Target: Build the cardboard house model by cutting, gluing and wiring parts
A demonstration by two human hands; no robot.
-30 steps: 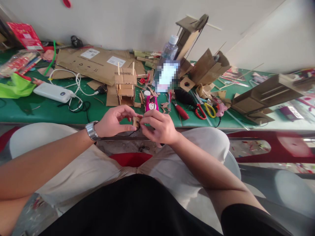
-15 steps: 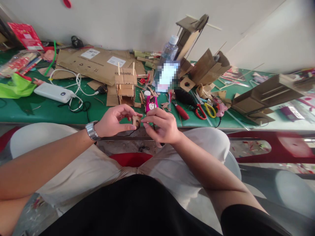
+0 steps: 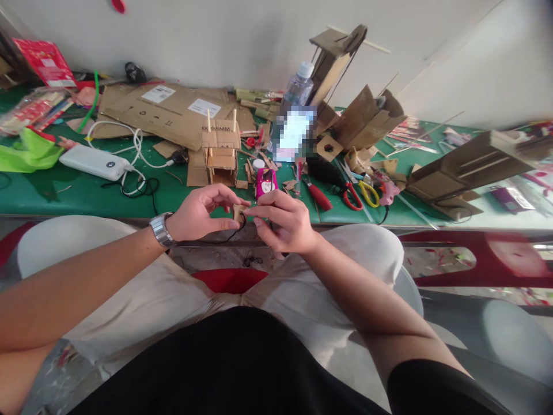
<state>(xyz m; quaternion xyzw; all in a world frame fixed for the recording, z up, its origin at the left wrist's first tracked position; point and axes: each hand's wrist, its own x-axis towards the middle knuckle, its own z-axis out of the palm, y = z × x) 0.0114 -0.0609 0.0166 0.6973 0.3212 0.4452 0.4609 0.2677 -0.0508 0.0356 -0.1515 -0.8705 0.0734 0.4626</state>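
Note:
Between thumb and fingers, my left hand [image 3: 203,212] pinches a small cardboard piece [image 3: 237,213] over the table's front edge. A thin black cord [image 3: 233,235] runs from that piece and hangs in a loop beneath it. My right hand [image 3: 283,222] is at the piece's right side, its forefinger tip at the cord where it meets the cardboard. The fingers of that hand are curled, and I cannot make out what lies between them. Just beyond the hands stand a small cardboard frame with sticks [image 3: 221,150] and a pink bottle [image 3: 265,183].
On the green table [image 3: 181,202] lie a white power bank [image 3: 95,162], red-handled scissors [image 3: 352,197], yellow-handled scissors [image 3: 368,195] and flat cardboard [image 3: 147,115]. Behind them stand a phone [image 3: 294,135] and a water bottle [image 3: 297,86]. Tall cardboard structures [image 3: 462,167] occupy the right.
My right hand's forefinger has moved slightly left, up to the cardboard piece and its cord. The left hand keeps its hold, and the cord's loop has shifted a little.

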